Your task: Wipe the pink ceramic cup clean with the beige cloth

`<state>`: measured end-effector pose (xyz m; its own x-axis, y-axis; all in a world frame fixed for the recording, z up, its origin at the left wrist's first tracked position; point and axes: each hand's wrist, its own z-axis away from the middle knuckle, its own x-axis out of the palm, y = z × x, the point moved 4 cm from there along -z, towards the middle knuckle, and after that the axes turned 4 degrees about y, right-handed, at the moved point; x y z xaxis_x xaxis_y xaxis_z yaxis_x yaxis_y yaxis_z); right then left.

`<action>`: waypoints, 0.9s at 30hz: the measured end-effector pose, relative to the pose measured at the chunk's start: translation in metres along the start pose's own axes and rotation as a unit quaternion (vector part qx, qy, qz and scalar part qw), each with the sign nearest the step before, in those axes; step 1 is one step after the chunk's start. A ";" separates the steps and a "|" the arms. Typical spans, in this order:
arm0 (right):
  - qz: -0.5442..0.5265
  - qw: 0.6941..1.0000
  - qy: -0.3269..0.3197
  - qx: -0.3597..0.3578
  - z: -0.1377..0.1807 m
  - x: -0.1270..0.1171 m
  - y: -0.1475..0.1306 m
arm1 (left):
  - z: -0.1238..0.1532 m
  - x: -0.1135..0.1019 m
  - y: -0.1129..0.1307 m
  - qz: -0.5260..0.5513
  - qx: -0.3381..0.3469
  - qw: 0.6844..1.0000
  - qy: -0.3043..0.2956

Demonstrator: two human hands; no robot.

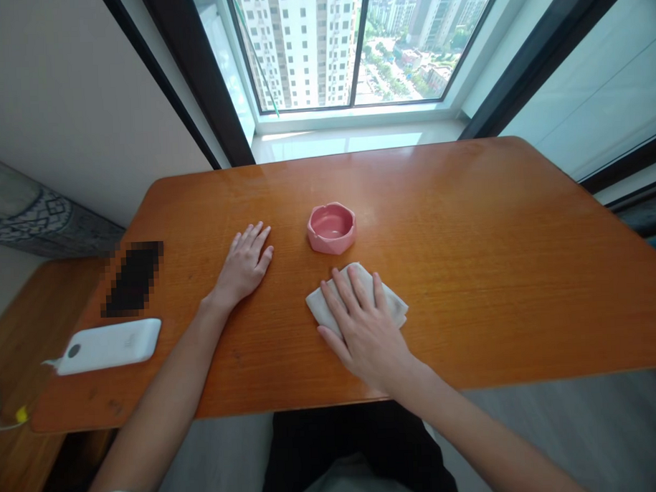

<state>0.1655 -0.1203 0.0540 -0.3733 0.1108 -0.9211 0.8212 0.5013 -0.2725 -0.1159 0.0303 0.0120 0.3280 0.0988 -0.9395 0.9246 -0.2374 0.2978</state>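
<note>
My right hand lies flat on a folded white cloth, its fingers spread and pressing the cloth against the wooden table. The cloth's corners stick out past my fingertips and to the right of my hand. My left hand rests palm down on the bare tabletop, fingers stretched out, with nothing in it. Between and beyond my hands stands a pink, many-sided bowl, like an ashtray, which neither hand touches.
On the table's left side lie a white power bank with a cable and a dark pixelated rectangle. A window stands behind the far edge. A wooden bench and a patterned cushion are at the left.
</note>
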 end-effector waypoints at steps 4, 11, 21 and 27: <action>0.025 0.997 -0.005 0.072 -0.015 0.017 -0.001 | 0.000 0.002 -0.001 0.001 0.001 1.000 0.004; 0.031 0.980 0.039 0.195 -0.035 0.028 -0.015 | -0.001 0.003 -0.002 -0.005 0.001 1.000 0.004; 0.047 0.964 0.062 0.254 -0.105 -0.039 0.139 | -0.016 -0.013 0.014 -0.045 -0.015 0.998 0.049; 0.085 0.963 -0.024 0.254 -0.152 -0.005 0.210 | -0.087 -0.010 0.029 -0.032 -0.035 0.997 0.063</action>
<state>0.2737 0.1150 0.0439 -0.2041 0.1083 -0.9729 0.9785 -0.0075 -0.2061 -0.0756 0.1061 0.0443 0.2846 0.2330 -0.9299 0.9545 -0.1589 0.2523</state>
